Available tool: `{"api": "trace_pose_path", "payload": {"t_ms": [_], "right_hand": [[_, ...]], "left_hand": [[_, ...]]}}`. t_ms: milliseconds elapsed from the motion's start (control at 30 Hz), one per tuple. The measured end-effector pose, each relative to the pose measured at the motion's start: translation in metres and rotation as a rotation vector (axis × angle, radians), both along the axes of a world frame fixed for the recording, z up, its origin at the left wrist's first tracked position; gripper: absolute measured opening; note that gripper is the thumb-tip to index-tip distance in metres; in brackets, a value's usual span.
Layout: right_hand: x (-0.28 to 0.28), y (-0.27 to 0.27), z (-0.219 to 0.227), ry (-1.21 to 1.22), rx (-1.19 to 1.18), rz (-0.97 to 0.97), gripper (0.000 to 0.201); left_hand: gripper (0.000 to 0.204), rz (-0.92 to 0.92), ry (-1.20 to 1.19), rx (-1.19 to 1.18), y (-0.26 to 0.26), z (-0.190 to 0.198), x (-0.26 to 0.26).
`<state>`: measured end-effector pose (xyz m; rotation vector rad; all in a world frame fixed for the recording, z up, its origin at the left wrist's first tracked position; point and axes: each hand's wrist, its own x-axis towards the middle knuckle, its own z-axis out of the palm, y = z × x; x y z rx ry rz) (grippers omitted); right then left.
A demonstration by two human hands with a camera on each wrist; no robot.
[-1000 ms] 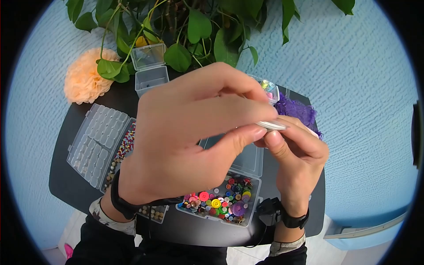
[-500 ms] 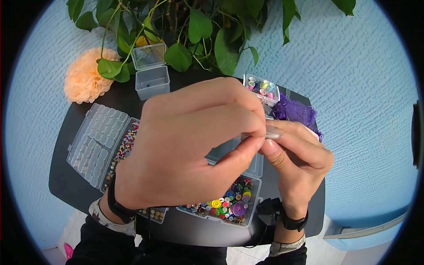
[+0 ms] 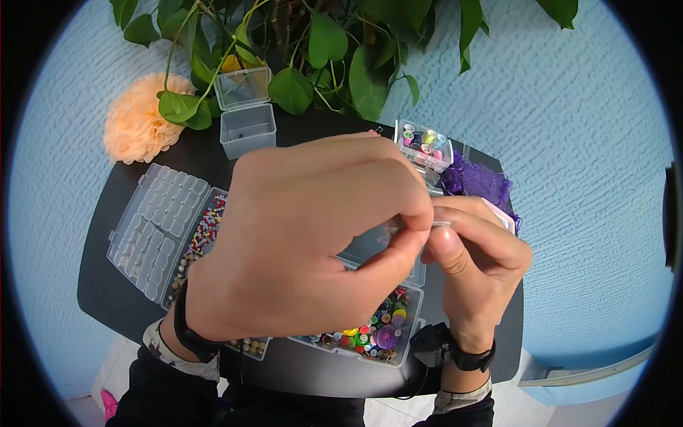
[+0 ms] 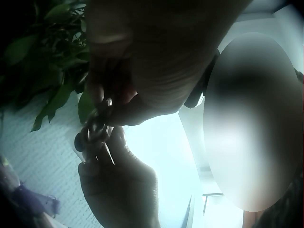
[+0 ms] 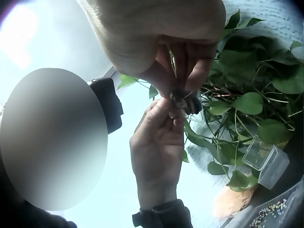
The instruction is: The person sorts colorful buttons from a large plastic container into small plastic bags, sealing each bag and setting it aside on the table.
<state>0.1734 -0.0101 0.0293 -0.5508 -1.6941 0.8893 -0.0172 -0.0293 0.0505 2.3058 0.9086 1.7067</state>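
Both hands meet above the table in the head view. My left hand (image 3: 306, 235), fingers curled, pinches one edge of a small clear plastic packet (image 3: 442, 223) between thumb and forefinger. From the other side, my right hand (image 3: 487, 260) grips the same packet, thumb below and fingers bent over it. Dark round pieces and shiny bits show through the packet (image 5: 192, 103) in the right wrist view. Fingers hide much of it. Below the hands lies an open clear box of colourful buttons (image 3: 388, 336), partly covered by the left hand.
An open bead organizer (image 3: 158, 226) lies at the left. Behind are a small clear box (image 3: 247, 135) with its lid up, a leafy plant (image 3: 327, 43) and a peach paper pompom (image 3: 146, 117). A box of small coloured items (image 3: 425, 147) and purple mesh (image 3: 478, 179) stand back right.
My left hand has drawn down and slightly left, its thumb and forefinger closing into a tighter pinch. The packet is lower in view, and less of it shows between the hands.
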Motion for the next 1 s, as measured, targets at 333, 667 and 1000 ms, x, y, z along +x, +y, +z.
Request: {"api": "trace_pose_path", "payload": {"t_ms": [333,667,1000], "right_hand": [[0.0004,-0.0021,0.0064,-0.084,0.088,-0.043,0.016],[-0.0048,-0.0077,0.0045,-0.038,-0.001,-0.116,0.017],[-0.0028,-0.0028,0.0029,-0.117,0.166,-0.115,0.014]], "left_hand": [[0.019,-0.036,-0.038,-0.147,-0.0026,-0.0007,-0.0001],[0.017,-0.014,0.004,-0.146,-0.0023,-0.0013,-0.0014],[0.02,-0.04,0.036,-0.143,-0.0021,-0.0037,0.0006]]}}
